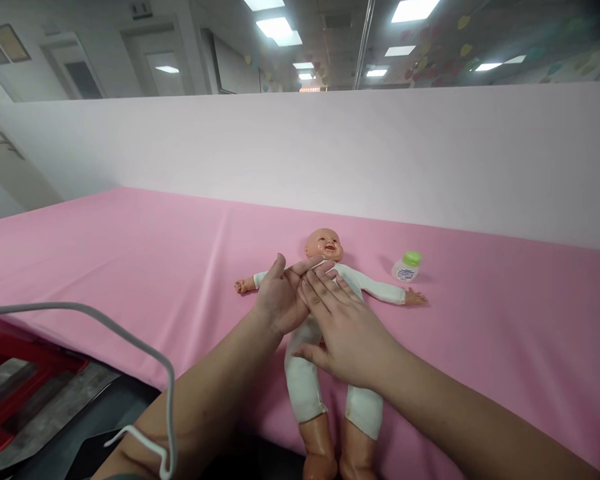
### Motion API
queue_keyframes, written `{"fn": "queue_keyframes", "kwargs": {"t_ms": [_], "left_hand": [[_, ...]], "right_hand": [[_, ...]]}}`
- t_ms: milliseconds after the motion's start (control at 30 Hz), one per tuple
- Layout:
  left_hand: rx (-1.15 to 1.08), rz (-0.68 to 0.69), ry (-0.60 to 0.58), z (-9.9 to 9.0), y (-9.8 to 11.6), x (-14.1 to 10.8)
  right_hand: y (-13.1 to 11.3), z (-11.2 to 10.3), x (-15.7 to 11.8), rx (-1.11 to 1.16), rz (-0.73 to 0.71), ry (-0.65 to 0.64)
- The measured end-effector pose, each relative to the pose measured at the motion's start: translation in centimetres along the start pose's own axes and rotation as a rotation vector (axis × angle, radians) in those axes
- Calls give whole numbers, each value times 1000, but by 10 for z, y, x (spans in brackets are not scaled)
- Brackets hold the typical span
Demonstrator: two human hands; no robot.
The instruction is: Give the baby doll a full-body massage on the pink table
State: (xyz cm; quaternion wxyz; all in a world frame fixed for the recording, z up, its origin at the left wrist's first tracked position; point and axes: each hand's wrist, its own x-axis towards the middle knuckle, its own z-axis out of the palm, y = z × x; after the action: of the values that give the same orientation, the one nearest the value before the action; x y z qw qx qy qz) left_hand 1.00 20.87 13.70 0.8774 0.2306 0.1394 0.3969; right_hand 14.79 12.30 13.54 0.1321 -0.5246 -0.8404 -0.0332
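A baby doll point(306, 383) with a white cloth body lies face up, arms spread, its feet toward me. Over its chest and belly are both of my hands, which hide much of the torso. My left hand point(284, 293) is turned palm up with its fingers stretched out. Across its palm and fingers rest the flat fingers of my right hand point(347, 327), palm down, thumb apart. Neither hand grips anything. To the right of the doll's head stands a small clear bottle point(406, 268) with a green cap and a printed label.
A pink sheet point(180, 247) covers the table, which runs up to a white wall point(300, 153) with glass above. At the lower left a red stool point(20, 393) stands on the floor. A grey cable point(105, 321) loops in front of my left forearm.
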Motion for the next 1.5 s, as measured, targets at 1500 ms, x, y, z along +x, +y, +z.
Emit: {"fn": "queue_keyframes", "kwargs": {"t_ms": [1500], "left_hand": [[2049,145,-261,-31,-8,-30]], "right_hand": [[93,27,-16,378,-221,-114]]}}
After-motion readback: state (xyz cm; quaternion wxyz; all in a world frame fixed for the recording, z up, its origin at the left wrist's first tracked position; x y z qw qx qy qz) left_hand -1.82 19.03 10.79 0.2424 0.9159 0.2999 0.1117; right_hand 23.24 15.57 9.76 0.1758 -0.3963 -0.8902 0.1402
